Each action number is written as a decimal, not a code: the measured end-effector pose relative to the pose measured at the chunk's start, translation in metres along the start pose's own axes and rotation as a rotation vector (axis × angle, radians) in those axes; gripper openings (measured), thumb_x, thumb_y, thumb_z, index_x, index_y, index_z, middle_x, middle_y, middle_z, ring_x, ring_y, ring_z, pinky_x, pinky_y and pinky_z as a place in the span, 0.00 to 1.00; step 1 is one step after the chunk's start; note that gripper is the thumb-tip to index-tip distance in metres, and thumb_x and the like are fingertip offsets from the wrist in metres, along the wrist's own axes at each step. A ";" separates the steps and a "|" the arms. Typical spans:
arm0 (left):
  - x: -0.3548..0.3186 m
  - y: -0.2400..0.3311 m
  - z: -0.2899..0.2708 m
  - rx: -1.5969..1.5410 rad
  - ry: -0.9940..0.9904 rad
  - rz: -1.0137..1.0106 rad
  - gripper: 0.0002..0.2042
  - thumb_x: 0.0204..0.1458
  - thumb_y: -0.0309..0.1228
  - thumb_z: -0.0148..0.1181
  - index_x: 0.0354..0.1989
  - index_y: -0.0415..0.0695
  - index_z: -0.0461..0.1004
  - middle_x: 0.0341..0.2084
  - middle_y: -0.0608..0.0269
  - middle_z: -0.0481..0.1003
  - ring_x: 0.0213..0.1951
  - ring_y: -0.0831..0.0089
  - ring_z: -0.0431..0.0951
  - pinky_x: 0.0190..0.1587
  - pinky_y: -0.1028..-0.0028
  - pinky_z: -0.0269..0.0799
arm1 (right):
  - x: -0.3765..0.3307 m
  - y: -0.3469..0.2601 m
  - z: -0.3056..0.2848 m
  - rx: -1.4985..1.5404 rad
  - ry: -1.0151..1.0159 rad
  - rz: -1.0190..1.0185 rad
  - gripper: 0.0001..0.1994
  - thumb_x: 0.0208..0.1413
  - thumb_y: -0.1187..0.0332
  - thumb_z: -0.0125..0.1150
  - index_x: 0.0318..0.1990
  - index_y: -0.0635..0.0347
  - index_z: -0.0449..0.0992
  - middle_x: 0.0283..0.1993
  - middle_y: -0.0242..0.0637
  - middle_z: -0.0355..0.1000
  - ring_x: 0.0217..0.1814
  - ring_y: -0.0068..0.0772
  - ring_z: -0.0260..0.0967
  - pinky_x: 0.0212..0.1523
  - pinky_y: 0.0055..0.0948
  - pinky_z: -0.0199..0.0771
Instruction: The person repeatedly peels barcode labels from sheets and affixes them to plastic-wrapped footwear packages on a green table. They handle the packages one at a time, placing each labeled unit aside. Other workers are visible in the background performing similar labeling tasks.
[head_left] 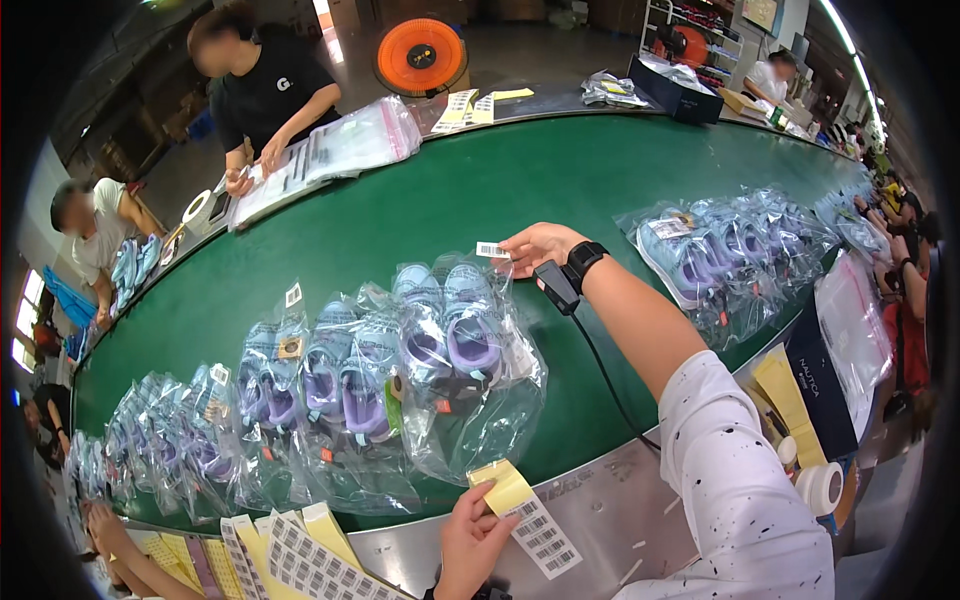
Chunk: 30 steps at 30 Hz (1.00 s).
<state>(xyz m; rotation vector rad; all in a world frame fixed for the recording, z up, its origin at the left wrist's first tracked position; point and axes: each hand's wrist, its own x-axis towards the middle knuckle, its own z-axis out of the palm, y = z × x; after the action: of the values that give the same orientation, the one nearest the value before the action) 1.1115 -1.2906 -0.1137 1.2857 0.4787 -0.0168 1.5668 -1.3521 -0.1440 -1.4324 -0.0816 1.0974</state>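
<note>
My left hand [470,548], low in the middle, pinches a sheet of barcode labels [545,535] on yellow backing paper above the metal edge. My right hand [545,250] reaches across to the top corner of a clear plastic bag, with a small white barcode label [492,250] at its fingertips. Inside that bag lies a pair of light blue shoes [470,335] with lilac linings. More bagged pairs [350,370] lie close against it on the left; some bear a white label. Whether the label at my fingertips touches the bag, I cannot tell.
A green conveyor belt [540,180] carries another bagged group [735,235] at right. Loose label sheets [320,560] lie lower left beside another person's arm [125,555]. A dark shoebox [815,375] stands at right. Across the belt, a person in black [275,85] handles plastic bags [345,145].
</note>
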 end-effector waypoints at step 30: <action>0.003 -0.012 0.032 -0.066 0.048 0.175 0.16 0.53 0.16 0.56 0.51 0.32 0.70 0.39 0.55 0.78 0.40 0.78 0.78 0.42 0.81 0.72 | -0.187 0.116 -0.216 -0.726 0.944 -0.621 0.33 0.49 0.62 0.66 0.64 0.59 0.63 0.57 0.53 0.69 0.58 0.48 0.68 0.59 0.37 0.66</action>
<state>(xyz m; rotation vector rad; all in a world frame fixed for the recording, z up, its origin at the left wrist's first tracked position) 1.1217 -1.3234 -0.1196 1.2612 0.4036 0.1755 1.5399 -1.6568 -0.1824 -2.2327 -0.2413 -0.2224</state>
